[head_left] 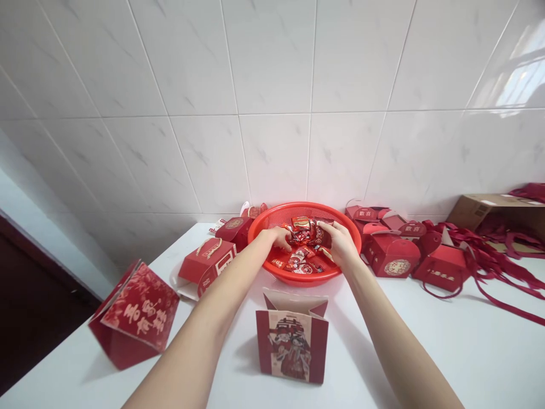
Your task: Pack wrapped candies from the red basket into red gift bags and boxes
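Note:
Both hands reach into a red plastic basket (306, 278) with perforated sides. My left hand (279, 237) is over the left part of the sweets, fingers bent down among the wrappers; what they close on is partly hidden. On the right, my right hand (342, 243) has its fingers closed on a dark red, shiny wrapped packet (320, 232). Several red wrapped candies (303, 260) lie in the basket below the hands. Between my forearms stands a red paper gift box (292, 346), upright, its top open and a printed couple on its front.
A folded red box (140, 312) leans at the left edge, beside other red boxes (208, 261). Several red boxes (394, 255) with ribbons (489, 264) stand to the right. Behind them is a cardboard carton (472, 211). A tiled wall (272, 153) backs the white table (366, 352).

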Available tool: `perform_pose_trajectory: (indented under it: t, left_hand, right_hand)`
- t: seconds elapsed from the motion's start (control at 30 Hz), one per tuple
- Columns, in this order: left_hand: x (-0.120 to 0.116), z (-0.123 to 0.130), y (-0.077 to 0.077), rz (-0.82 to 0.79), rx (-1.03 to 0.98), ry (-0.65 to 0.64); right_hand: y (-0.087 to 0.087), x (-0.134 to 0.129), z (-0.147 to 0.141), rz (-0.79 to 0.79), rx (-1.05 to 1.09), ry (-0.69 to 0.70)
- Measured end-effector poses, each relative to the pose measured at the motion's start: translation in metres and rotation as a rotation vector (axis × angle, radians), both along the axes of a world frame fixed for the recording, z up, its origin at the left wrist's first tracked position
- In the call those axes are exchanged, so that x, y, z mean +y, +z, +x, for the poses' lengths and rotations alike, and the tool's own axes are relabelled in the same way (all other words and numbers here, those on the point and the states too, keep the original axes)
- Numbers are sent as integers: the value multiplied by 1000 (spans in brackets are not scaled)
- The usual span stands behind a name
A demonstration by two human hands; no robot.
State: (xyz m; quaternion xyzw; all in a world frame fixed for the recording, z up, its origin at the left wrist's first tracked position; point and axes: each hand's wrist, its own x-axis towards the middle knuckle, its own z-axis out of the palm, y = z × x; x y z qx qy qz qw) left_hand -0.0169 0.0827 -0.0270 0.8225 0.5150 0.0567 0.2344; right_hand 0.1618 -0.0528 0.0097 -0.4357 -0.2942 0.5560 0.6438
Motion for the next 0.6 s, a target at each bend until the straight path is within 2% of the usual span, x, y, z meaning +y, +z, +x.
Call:
perform_pose_trajectory:
  t: [0.1, 0.23, 0.6]
  left_hand:
    - [-3, 2, 0, -84, 11, 19]
    - [-8, 3, 4, -137, -76, 23]
    - [-23, -6, 25, -176, -601, -9]
  right_hand:
    - [2, -1, 0, -4, 2, -4]
    - [1, -1, 0, -6, 5, -7]
    - [0, -1, 2, -2, -17, 14]
